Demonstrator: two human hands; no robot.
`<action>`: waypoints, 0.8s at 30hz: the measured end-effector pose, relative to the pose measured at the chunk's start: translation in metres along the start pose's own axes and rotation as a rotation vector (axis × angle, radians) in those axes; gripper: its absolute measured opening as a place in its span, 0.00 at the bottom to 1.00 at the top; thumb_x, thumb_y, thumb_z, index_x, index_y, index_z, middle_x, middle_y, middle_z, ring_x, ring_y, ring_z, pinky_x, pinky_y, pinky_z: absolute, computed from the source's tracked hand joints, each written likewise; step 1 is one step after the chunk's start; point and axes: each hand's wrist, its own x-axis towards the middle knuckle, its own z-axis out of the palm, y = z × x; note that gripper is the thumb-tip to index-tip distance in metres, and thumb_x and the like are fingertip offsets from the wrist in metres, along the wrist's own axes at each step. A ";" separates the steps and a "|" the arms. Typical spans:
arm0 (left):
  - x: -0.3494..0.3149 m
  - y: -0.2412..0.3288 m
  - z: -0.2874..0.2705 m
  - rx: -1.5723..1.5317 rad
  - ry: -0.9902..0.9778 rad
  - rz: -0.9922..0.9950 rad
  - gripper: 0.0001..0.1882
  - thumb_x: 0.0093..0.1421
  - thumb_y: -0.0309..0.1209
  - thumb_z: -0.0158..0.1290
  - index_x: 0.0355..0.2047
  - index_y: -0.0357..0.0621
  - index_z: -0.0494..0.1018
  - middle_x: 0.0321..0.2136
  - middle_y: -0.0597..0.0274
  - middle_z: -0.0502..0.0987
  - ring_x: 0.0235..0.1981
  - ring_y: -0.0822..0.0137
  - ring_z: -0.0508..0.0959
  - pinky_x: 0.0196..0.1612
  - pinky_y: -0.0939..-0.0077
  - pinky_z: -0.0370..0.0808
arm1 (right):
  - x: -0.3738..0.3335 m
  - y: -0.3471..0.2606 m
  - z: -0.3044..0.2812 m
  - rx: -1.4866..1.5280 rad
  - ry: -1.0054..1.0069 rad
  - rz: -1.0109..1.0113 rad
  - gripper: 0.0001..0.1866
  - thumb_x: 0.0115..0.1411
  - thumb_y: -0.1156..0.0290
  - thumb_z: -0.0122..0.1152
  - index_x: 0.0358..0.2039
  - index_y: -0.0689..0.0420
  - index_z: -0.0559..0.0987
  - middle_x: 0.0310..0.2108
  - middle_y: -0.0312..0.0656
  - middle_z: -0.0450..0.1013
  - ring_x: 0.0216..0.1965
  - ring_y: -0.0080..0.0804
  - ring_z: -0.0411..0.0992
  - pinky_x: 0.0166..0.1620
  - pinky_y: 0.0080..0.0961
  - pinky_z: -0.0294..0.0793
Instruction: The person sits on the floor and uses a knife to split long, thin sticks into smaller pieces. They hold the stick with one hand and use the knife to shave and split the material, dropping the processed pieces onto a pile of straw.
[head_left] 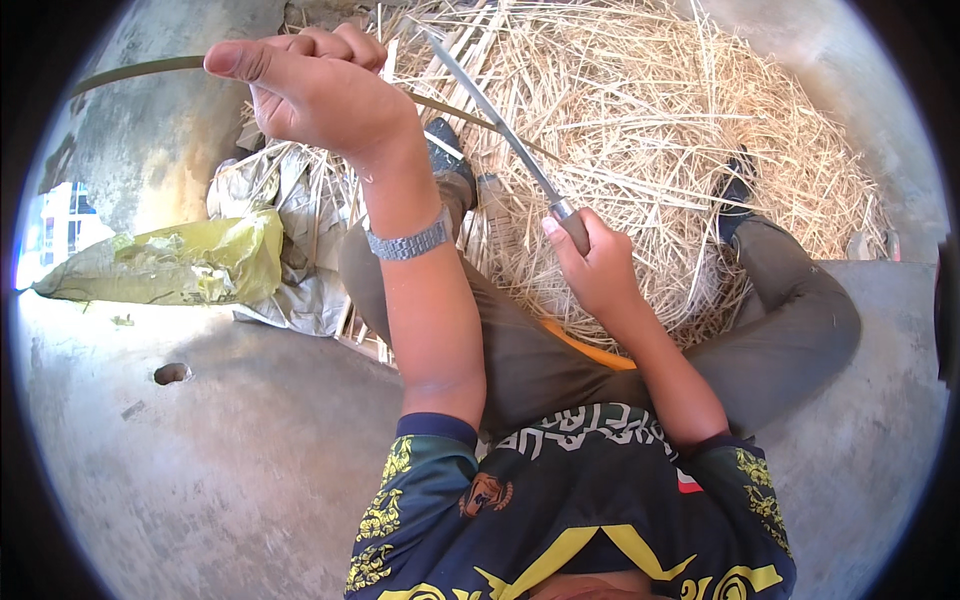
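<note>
My left hand (315,85), raised at the upper left, is closed around a long, thin greenish-brown strip (145,70) that looks like split bamboo or cane. One end of the strip runs out past the thumb to the far left. Its other end slopes down to the right and meets a knife blade. My right hand (600,265) grips the short wooden handle of that knife (500,128), whose long narrow blade points up and away to the left. The blade crosses the strip near its right end; whether it cuts into it I cannot tell.
A big heap of pale shavings (640,100) spreads between and beyond my legs. To the left lie a yellow-green sack (190,260) and crumpled grey sheeting (300,300). The concrete surface (240,450) has a small round hole (172,373). A concrete wall (190,120) stands behind.
</note>
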 end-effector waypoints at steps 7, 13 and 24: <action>-0.010 0.007 0.007 0.015 -0.005 -0.001 0.35 0.66 0.70 0.33 0.20 0.52 0.47 0.11 0.71 0.47 0.11 0.74 0.50 0.15 0.77 0.48 | -0.006 0.005 0.001 -0.113 0.047 -0.202 0.18 0.67 0.57 0.60 0.37 0.62 0.75 0.16 0.49 0.72 0.19 0.47 0.75 0.27 0.40 0.71; -0.007 0.004 0.008 0.019 -0.023 0.014 0.36 0.67 0.70 0.33 0.19 0.52 0.48 0.11 0.71 0.47 0.11 0.74 0.50 0.14 0.77 0.48 | 0.011 0.047 -0.001 -0.250 0.024 0.070 0.20 0.68 0.53 0.56 0.37 0.61 0.74 0.17 0.48 0.73 0.20 0.48 0.75 0.27 0.41 0.72; -0.015 0.009 0.014 -0.027 -0.084 -0.013 0.36 0.66 0.70 0.33 0.19 0.53 0.46 0.11 0.71 0.46 0.11 0.74 0.49 0.14 0.77 0.46 | -0.007 0.018 -0.002 0.013 0.016 -0.052 0.20 0.68 0.55 0.58 0.34 0.63 0.74 0.16 0.47 0.72 0.18 0.40 0.73 0.26 0.37 0.69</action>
